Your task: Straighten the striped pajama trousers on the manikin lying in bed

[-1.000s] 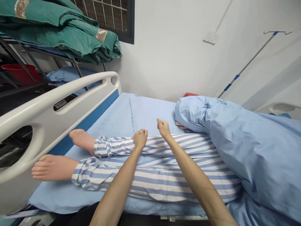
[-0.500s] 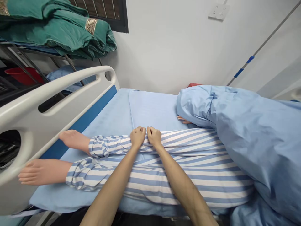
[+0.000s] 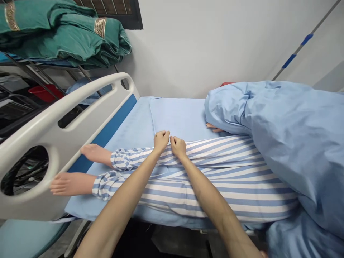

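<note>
Left hand and right hand sit just apart at centre frame, both reaching in from the bottom edge. Their fingers are curled closed against the fold of the striped pajamas, apparently pinching the cloth, which would explain the fists rather than flat palms, though the exact grip is hidden by the knuckles. The pajamas dress a manikin lying on the bed, its legs running across the lower middle of the frame, with 2 bare feet pointing left and the cuffs gathered at the ankles. Its legs rest on a blue bed sheet. A white side rail stands raised at left, apparently to guard the bed edge. At right, a bunched blue quilt covers the upper body, leaving the striped legs exposed to the hands. Farther off, at upper left, green blankets lie folded on a metal rack, with a red basin beneath, and an IV pole leans against the white wall at upper right.
</note>
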`<state>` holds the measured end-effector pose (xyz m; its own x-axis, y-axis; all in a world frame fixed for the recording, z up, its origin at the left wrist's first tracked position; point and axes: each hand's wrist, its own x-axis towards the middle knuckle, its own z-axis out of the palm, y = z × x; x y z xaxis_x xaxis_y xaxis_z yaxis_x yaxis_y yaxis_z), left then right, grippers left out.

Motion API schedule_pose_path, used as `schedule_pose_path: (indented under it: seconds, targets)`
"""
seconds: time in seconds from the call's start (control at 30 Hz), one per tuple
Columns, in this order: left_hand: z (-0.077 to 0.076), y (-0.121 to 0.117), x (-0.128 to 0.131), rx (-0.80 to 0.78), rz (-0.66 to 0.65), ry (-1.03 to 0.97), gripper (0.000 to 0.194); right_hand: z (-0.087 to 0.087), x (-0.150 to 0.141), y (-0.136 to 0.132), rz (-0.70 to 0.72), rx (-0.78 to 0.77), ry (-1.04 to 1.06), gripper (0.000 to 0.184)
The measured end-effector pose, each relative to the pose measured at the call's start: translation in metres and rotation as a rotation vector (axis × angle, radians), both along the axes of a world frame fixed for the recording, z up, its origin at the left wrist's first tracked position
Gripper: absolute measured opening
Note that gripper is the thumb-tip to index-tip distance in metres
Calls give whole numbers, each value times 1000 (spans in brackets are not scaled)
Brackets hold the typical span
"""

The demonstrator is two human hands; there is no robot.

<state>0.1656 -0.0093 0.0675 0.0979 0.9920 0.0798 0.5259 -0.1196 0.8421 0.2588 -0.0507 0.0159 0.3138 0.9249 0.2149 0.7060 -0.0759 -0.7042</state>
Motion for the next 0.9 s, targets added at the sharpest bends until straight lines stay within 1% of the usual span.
schedule_pose_path:
  seconds: [0.07,0.1,0.13,0.2,0.27,0.33,0.4,0.43,0.5,0.63,0.7,0.77,0.83,0.9]
  targets:
    - [8,2,10,32,20,-153,36,0,2,1,-3,51,105,45]
    - [8,2,16,44,26,-216,37,1,3,2,-12,81,164,45]
    - [7,3,20,54,31,-261,38,1,4,3,-24,112,225,45]
    - [-3,2,28,59,46,-272,41,0,7,5,-47,170,347,45]
    - [-19,-3,32,51,47,-151,44,-1,9,6,-74,214,445,45]
    - [-34,-10,34,40,70,58,43,-3,10,7,-101,251,494,46]
    - [-45,-16,35,42,86,250,41,-4,11,6,-113,276,508,47]
    - [-48,-18,36,45,86,315,41,-4,10,6,-112,280,515,47]
    - [-51,-19,36,50,57,382,43,-4,9,5,-99,264,535,48]
    - [-49,-17,34,52,35,412,44,-1,6,3,-88,210,527,48]
    - [-47,-17,33,56,19,404,43,5,10,3,-68,182,467,48]
    - [-45,-18,33,53,8,396,41,16,18,3,-24,174,364,49]
    - [-44,-18,33,51,13,393,39,34,29,3,27,201,248,50]
    - [-43,-17,34,57,34,392,37,57,40,4,56,242,164,51]
